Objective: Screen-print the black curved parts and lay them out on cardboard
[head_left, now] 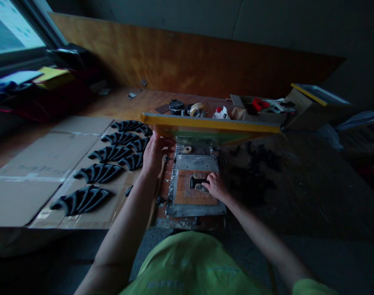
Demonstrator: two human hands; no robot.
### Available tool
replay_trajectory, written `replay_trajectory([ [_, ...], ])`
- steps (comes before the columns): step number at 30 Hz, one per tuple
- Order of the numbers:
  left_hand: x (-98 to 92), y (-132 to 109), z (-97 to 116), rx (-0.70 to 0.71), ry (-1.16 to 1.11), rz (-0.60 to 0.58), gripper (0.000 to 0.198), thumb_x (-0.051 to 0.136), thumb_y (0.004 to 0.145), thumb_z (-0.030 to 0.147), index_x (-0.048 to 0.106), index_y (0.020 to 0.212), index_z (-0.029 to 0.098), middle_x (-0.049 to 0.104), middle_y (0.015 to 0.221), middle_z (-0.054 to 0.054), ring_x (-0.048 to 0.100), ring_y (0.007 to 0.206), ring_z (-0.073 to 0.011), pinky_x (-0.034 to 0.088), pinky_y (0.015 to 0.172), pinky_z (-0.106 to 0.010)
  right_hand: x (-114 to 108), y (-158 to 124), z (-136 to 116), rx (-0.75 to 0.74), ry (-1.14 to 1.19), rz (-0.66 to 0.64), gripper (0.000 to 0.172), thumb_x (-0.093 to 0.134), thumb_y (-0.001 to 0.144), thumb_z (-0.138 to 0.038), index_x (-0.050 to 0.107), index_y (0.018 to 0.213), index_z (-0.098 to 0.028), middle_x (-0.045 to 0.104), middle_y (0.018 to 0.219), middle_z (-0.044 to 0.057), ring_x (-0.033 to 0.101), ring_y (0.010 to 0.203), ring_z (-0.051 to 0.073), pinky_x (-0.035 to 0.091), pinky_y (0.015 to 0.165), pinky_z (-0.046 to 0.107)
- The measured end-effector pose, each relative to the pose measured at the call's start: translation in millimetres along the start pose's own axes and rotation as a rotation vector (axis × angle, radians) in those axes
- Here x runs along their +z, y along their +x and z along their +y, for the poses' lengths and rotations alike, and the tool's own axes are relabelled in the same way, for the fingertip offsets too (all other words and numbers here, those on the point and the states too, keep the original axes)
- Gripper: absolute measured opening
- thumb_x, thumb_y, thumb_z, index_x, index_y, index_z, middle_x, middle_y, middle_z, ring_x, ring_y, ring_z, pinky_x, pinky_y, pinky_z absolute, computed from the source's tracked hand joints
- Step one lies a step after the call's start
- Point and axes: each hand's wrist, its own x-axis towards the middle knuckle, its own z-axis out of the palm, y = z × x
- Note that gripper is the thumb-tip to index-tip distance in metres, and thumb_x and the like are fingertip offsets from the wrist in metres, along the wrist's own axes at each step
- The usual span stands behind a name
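Right hand pinching a black piece on a wooden board, left hand up at the end of a yellow-edged frame.

The right hand [216, 186] has its thumb and fingers closed on the right end of the black piece [197, 181], which lies over the middle of the wooden board [187, 197]; the board rests on a grey metal plate [181, 211]. The left hand [154, 155] is at the left end of the yellow-edged frame [211, 123], fingers partly spread; whether they clasp it, I cannot tell. The frame is raised across the far side of the plate. Left of the left forearm, black ribbed pieces [85, 200] lie in rows on cardboard [27, 196]; right of the plate, dark pieces [251, 180] lie in a loose heap. Beyond the frame stands an open box [240, 107].
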Motion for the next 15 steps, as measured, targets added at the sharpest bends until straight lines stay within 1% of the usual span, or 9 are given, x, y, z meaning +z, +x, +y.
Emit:
replay_trajectory([
  [2, -0.1, -5, -7, 0.005, -0.002, 0.056, 0.056, 0.042, 0.085, 0.066, 0.058, 0.109, 0.017, 0.069, 0.083, -0.005, 0.066, 0.073, -0.0147, 0.05, 0.062, -0.024, 4, 3, -9, 0.037, -0.032, -0.077, 0.016, 0.064, 0.087, -0.032, 0.061, 0.087, -0.016, 0.067, 0.094, 0.012, 0.062, 0.093, 0.023, 0.048, 0.08, 0.032],
  [4, -2.7, -30, -25, -0.086, 0.031, 0.074, 0.06, 0.046, 0.083, 0.068, 0.057, 0.114, 0.018, 0.071, 0.084, -0.006, 0.067, 0.073, -0.0161, 0.05, 0.06, -0.024, 3, 6, -17, 0.12, 0.038, -0.099, 0.012, 0.057, 0.092, -0.029, 0.058, 0.089, -0.017, 0.067, 0.088, 0.01, 0.062, 0.086, 0.021, 0.046, 0.074, 0.03],
  [6, -4.1, -67, -50, -0.341, 0.094, -0.044, 0.068, 0.05, 0.078, 0.072, 0.059, 0.113, 0.014, 0.072, 0.085, -0.011, 0.068, 0.072, -0.0205, 0.05, 0.055, -0.026, 0, 4, -30, 0.188, 0.14, -0.02, 0.011, 0.053, 0.094, -0.028, 0.055, 0.09, -0.018, 0.065, 0.085, 0.008, 0.061, 0.082, 0.02, 0.045, 0.071, 0.029],
  [7, -4.0, -87, -64, -0.533, 0.116, -0.183, 0.073, 0.054, 0.074, 0.073, 0.06, 0.114, 0.012, 0.073, 0.09, -0.015, 0.069, 0.076, -0.0248, 0.051, 0.056, -0.029, 0, 2, -40, 0.189, 0.185, 0.043, 0.01, 0.052, 0.094, -0.028, 0.055, 0.09, -0.019, 0.065, 0.084, 0.007, 0.061, 0.082, 0.02, 0.045, 0.072, 0.029],
  [9, -3.8, -120, -87, -0.717, 0.08, -0.26, 0.074, 0.057, 0.072, 0.073, 0.061, 0.116, 0.013, 0.072, 0.103, -0.019, 0.07, 0.087, -0.0291, 0.054, 0.06, -0.033, 1, -5, -63, 0.07, 0.26, 0.13, 0.009, 0.054, 0.093, -0.028, 0.055, 0.09, -0.02, 0.064, 0.085, 0.006, 0.059, 0.085, 0.02, 0.046, 0.074, 0.03],
  [11, -8.9, -136, -101, -0.727, 0.003, -0.203, 0.069, 0.057, 0.075, 0.07, 0.062, 0.112, 0.013, 0.071, 0.107, -0.019, 0.069, 0.092, -0.028, 0.055, 0.065, -0.033, 2, -11, -77, -0.195, 0.327, 0.111, 0.007, 0.059, 0.091, -0.027, 0.059, 0.089, -0.021, 0.065, 0.089, 0.006, 0.059, 0.09, 0.02, 0.047, 0.081, 0.031],
  [13, -26.3, -133, -109, -0.663, -0.031, -0.081, 0.063, 0.058, 0.076, 0.067, 0.063, 0.105, 0.012, 0.072, 0.099, -0.015, 0.069, 0.084, -0.0238, 0.054, 0.064, -0.03, -1, -16, -69, -0.401, 0.365, 0.075, 0.005, 0.062, 0.089, -0.024, 0.064, 0.085, -0.022, 0.067, 0.098, 0.005, 0.058, 0.098, 0.019, 0.046, 0.088, 0.034],
  [14, -41.2, -127, -112, -0.631, -0.009, -0.002, 0.061, 0.058, 0.075, 0.067, 0.063, 0.102, 0.013, 0.072, 0.092, -0.012, 0.069, 0.077, -0.0213, 0.053, 0.062, -0.028, -5, -18, -54, -0.415, 0.352, 0.074, 0.007, 0.062, 0.088, -0.023, 0.066, 0.082, -0.022, 0.067, 0.103, 0.005, 0.058, 0.101, 0.02, 0.046, 0.091, 0.035],
  [15, -59.9, -121, -115, -0.603, 0.035, 0.084, 0.059, 0.056, 0.076, 0.067, 0.063, 0.099, 0.013, 0.071, 0.085, -0.01, 0.068, 0.07, -0.0192, 0.053, 0.059, -0.027, -9, -20, -32, -0.367, 0.314, 0.083, 0.01, 0.063, 0.087, -0.022, 0.068, 0.079, -0.022, 0.067, 0.107, 0.006, 0.057, 0.104, 0.02, 0.045, 0.093, 0.037],
])
